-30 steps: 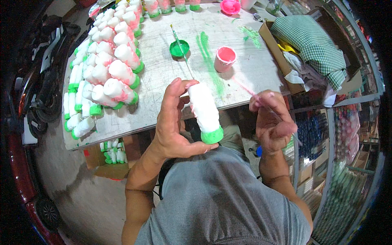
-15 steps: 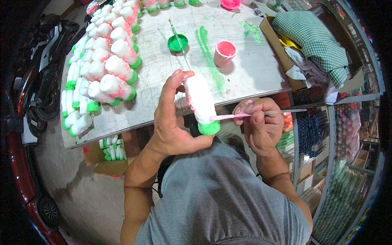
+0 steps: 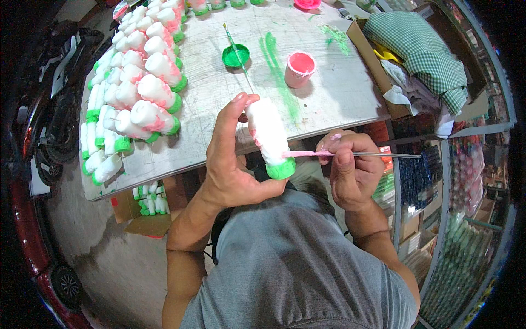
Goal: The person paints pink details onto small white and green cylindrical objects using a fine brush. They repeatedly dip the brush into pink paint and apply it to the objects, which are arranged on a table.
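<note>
My left hand (image 3: pixel 222 151) grips a white moulded figure (image 3: pixel 267 129) by its two ends, index finger at the top and thumb under the green base. Pink paint marks its left side. In my right hand (image 3: pixel 353 167) is a thin paintbrush (image 3: pixel 383 154), pinched between thumb and fingers, its pink tip touching the figure just above the green band. Beyond, on the table, stands a cup of pink paint (image 3: pixel 300 68). A shallow green paint dish (image 3: pixel 235 56) with another brush (image 3: pixel 229 35) in it sits to its left.
Rows of similar white figures (image 3: pixel 159 88) with green bases and pink patches crowd the table's (image 3: pixel 203 118) left side. At the right is a cardboard box (image 3: pixel 378 71) holding checked cloth. Shelves (image 3: pixel 438 219) of packaged goods stand right. Another box (image 3: pixel 145 225) with figures sits below the table.
The brush has tilted slightly, its handle end swinging outward to the right and lower, with the tip a little higher on the figure. The left hand's grip is unchanged.
</note>
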A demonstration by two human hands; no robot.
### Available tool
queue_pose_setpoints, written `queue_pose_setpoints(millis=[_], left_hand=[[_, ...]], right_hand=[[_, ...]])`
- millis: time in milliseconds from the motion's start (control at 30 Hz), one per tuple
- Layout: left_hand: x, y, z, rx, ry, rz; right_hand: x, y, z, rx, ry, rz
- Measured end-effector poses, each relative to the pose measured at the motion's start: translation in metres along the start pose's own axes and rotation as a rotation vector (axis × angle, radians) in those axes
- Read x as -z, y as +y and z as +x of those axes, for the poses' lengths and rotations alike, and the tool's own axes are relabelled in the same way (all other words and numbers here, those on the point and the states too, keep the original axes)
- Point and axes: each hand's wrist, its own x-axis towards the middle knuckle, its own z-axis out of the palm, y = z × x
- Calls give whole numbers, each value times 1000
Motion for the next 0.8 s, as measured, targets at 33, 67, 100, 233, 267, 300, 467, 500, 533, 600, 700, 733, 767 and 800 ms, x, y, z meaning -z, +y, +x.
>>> queue_pose_setpoints(millis=[33, 67, 100, 233, 267, 300, 467, 500, 533, 600, 700, 733, 767, 800], left_hand=[[0, -1, -1, -5, -10, 3], [1, -1, -2, -10, -20, 6], [0, -2, -2, -16, -33, 4], [0, -1, -1, -31, -47, 31], [0, 0, 0, -22, -53, 32], [-1, 1, -1, -13, -58, 32], [-1, -1, -1, -31, -50, 46], [-1, -2, -1, -32, -49, 53], [0, -2, -2, -26, -51, 50], [0, -3, -3, -14, -55, 40], [-1, 0, -5, 32, -45, -5], [-1, 1, -4, 37, -49, -2], [-2, 2, -3, 42, -54, 1], [-2, 3, -4, 49, -57, 4]], right_hand=[[1, -1, 0, 14, -4, -18], [0, -2, 1, 12, -19, -32], [0, -5, 1, 10, -30, -50], [1, -16, 4, 95, -138, -344], [1, -15, 4, 145, -134, -352], [1, -13, 3, 196, -131, -360], [3, -11, 3, 281, -155, -402], [3, -12, 4, 273, -158, -412], [4, -13, 4, 266, -161, -422], [5, -11, 3, 253, -147, -383], [5, -15, 2, 231, -138, -347], [4, -16, 2, 223, -137, -338], [3, -15, 2, 225, -143, -331], [2, -14, 1, 225, -150, -323]])
